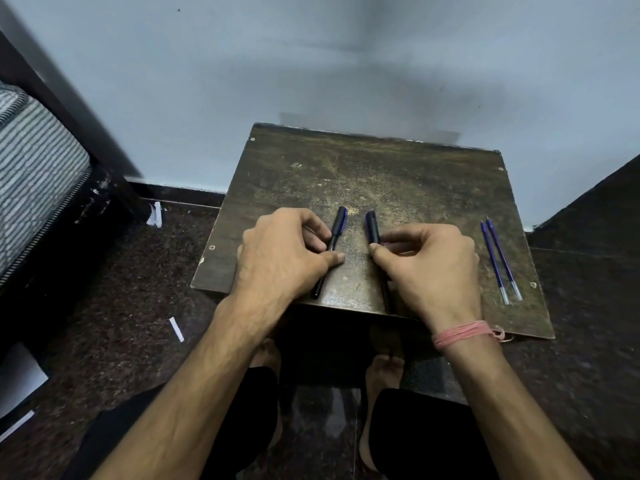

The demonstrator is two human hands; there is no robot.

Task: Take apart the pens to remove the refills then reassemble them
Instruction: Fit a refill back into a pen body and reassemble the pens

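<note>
Two black pens with blue caps lie side by side on a small dark wooden table (381, 168). My left hand (280, 251) pinches the middle of the left pen (337, 226), whose tip end pokes out below my palm near the table's front edge. My right hand (429, 265) pinches the right pen (372, 225) at its middle; its lower part runs under my fingers. Both pens rest on the table top. Two blue refills (498, 258) lie parallel on the table's right side, apart from both hands.
The table stands against a pale wall. A striped mattress (31, 174) on a dark frame is at the left. Scraps of white paper (176, 329) lie on the dark speckled floor. My knees and bare feet show below the table.
</note>
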